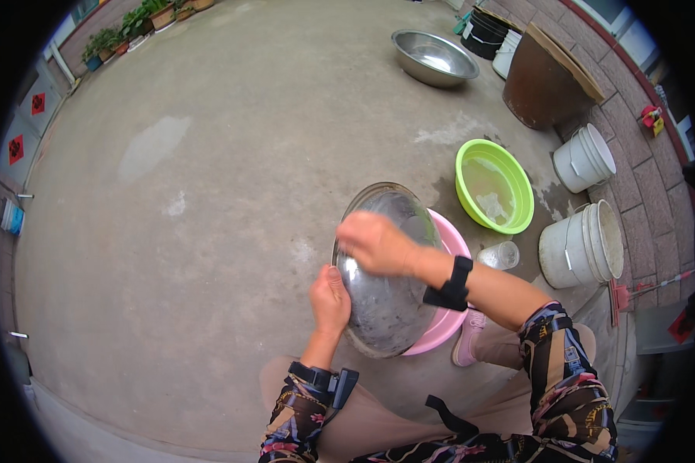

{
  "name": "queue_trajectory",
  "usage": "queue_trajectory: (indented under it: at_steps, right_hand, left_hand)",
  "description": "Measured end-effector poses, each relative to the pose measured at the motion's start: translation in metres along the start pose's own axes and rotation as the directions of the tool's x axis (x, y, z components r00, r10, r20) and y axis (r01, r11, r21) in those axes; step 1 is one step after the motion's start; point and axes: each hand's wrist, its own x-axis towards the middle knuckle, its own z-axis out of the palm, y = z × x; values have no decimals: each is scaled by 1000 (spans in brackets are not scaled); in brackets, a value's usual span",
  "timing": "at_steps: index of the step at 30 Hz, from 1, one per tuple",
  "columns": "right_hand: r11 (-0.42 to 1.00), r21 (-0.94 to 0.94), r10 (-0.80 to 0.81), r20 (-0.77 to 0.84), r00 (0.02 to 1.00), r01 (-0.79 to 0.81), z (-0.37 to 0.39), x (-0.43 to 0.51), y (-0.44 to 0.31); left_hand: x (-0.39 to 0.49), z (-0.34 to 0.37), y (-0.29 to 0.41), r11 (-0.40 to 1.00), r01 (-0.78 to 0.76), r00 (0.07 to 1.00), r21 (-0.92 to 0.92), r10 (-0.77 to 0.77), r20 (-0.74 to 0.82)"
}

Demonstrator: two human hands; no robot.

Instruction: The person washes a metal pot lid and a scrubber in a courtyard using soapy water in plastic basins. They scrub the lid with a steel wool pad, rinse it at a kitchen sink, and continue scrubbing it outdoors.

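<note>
A large round metal basin or lid (388, 312), wet and shiny with dark stains, is tilted over a pink plastic basin (454, 237). My left hand (330, 298) grips its left rim, thumb on the near face. My right hand (373, 243) is curled against the upper part of the metal surface and is blurred. Whether a cloth or scrubber is inside the right fist cannot be seen. The metal piece hides most of the pink basin.
To the right stand a green basin of cloudy water (486, 179), a clear plastic container (500, 255) and white buckets (573, 249). Farther back are a steel basin (434, 58), a large brown pot (544, 81) and a black bucket (483, 35). My pink shoe (469, 341) is beside the pink basin.
</note>
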Motion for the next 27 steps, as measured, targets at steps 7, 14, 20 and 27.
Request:
queue_trajectory:
  at_steps: [7,14,20,27]
  right_hand:
    - [813,-76,547,-238,803,-577,-26,6,58]
    - [995,84,-41,-69,997,46,22,-13,-25]
    - [960,-62,252,-224,941,-272,-19,18,-23]
    - [981,125,-135,-114,984,149,-1,8,-57]
  left_hand:
    - [0,-1,0,999,-41,999,31,41,-8]
    - [2,-1,2,995,-63,995,-83,56,-83]
    - [-1,0,2,995,66,998,-71,-67,-6]
    - [2,-3,1,968,38,999,-246,-42,-12]
